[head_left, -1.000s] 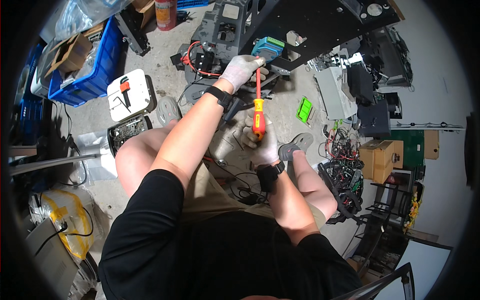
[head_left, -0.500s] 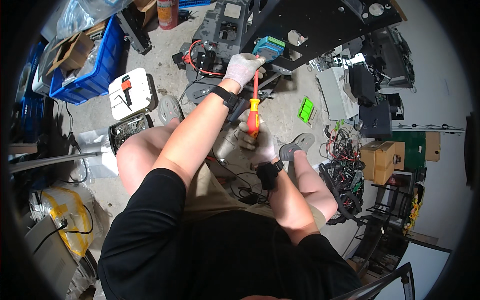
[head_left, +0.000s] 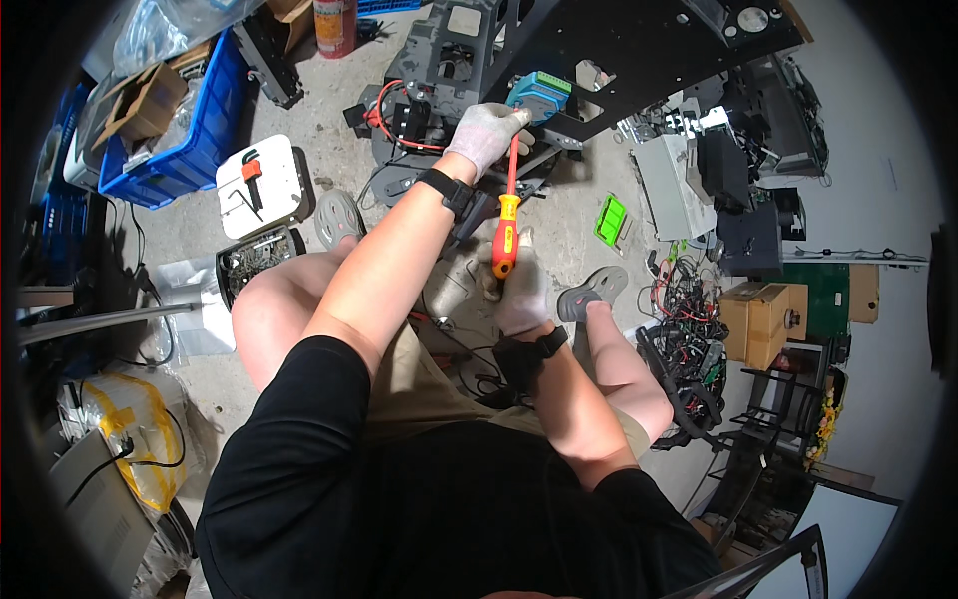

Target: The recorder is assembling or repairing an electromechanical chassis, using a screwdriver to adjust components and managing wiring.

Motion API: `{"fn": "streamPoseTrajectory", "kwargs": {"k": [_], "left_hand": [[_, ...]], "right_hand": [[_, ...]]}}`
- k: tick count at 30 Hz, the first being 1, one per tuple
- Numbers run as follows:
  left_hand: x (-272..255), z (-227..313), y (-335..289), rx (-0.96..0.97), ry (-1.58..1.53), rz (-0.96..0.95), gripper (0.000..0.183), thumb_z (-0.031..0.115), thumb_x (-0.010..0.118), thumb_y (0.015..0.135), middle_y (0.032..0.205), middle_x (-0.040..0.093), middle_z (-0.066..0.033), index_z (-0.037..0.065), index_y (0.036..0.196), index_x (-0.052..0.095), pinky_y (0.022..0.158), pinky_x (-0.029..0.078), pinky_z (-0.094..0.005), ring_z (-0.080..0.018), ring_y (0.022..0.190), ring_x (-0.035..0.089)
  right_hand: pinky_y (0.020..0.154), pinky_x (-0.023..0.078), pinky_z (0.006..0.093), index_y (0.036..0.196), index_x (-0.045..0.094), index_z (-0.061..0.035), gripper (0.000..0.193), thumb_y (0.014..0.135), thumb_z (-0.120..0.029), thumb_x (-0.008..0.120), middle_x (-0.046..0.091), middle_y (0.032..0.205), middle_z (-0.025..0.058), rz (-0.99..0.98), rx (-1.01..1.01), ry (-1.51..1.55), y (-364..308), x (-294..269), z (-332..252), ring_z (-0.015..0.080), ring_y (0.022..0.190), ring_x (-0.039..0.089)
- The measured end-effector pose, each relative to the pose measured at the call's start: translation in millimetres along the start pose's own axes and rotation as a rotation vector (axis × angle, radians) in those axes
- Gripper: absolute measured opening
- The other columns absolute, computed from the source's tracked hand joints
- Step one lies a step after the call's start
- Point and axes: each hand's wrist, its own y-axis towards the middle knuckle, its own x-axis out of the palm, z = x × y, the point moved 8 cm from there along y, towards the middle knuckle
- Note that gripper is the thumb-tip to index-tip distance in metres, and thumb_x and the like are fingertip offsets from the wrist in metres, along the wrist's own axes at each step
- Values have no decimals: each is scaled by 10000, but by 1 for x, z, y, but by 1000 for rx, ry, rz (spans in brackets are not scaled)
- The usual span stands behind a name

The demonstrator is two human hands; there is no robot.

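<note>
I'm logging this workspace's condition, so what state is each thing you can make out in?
Screwdriver: shaft pointing toward the blue module
Right hand: gloved, at the screwdriver's handle, grip unclear
Left hand: gloved, fingertips beside the blue module
Blue crate: open, loaded
Black tray: open, holding small metal parts
Wires: heaped, tangled

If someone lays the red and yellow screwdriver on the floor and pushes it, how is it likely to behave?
The screwdriver would probably stay rigid, since its long red shaft looks straight. It may roll in a curve, because the handle looks rounded and thicker than the shaft. The handle end is likely heavier, given its bulk.
</note>
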Motion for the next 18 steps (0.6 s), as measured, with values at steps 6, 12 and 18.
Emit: {"fn": "streamPoseTrajectory", "kwargs": {"k": [6, 12, 18], "left_hand": [[6, 2, -2, -25, -151, -97, 423, 314, 586, 1021, 927, 746, -152, -86, 1135, 663, 713, 575, -322, -199, 778, 713], [-8, 9, -2, -12, 218, -115, 410, 357, 678, 964, 865, 744, -101, -49, 1016, 712, 629, 530, -284, -136, 687, 668], [-15, 9, 3, 56, 346, 39, 355, 336, 779, 880, 754, 722, -71, -16, 863, 738, 584, 489, -272, -108, 634, 638]], "right_hand": [[397, 313, 241, 1256, 540, -73, 529, 1071, -539, 373, 583, 765, 12, -439, 42, 260, -7, 28, -15, 97, 447, 415], [400, 308, 230, 1241, 546, -80, 495, 1064, -522, 409, 529, 741, -15, -505, 140, 556, -1, 26, -13, 84, 436, 363], [432, 336, 216, 1220, 532, -100, 455, 1055, -516, 449, 555, 839, -8, -409, 112, 388, -2, 28, -7, 83, 534, 436]]}}
